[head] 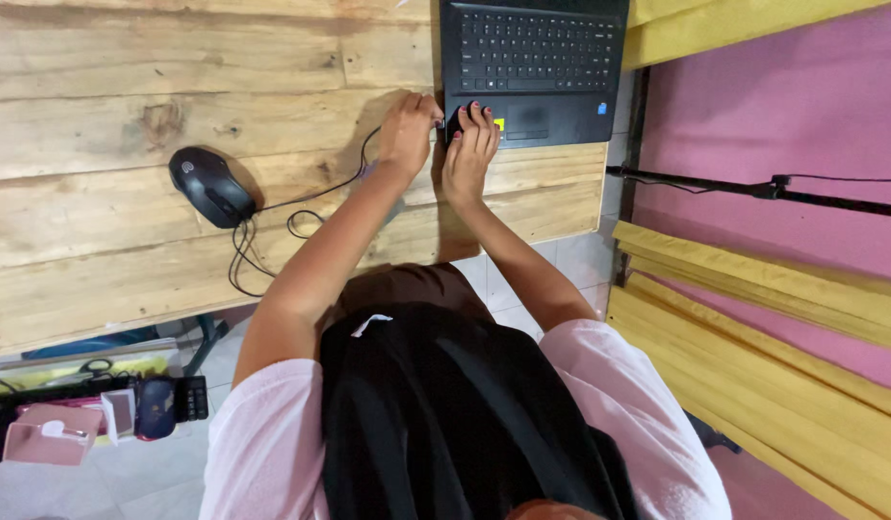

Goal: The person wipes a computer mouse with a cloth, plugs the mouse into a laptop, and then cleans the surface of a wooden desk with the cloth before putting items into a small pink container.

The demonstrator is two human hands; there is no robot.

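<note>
A black laptop [532,67] lies open on the wooden table [128,116], near its right end. My left hand [407,130] is curled against the laptop's left edge, where the black mouse cable [310,197] ends; the plug itself is hidden under my fingers. My right hand [469,144] rests flat on the laptop's front left corner, fingers stretched out on the palm rest beside the touchpad. A black mouse [211,186] sits on the table to the left, with its cable looping toward my left hand.
A pink wall with yellow wooden rails [753,279] stands to the right, and a black cord [753,188] runs across it. Below the table's near edge at the left lie a pink box [46,433], scissors and small dark items on the tiled floor.
</note>
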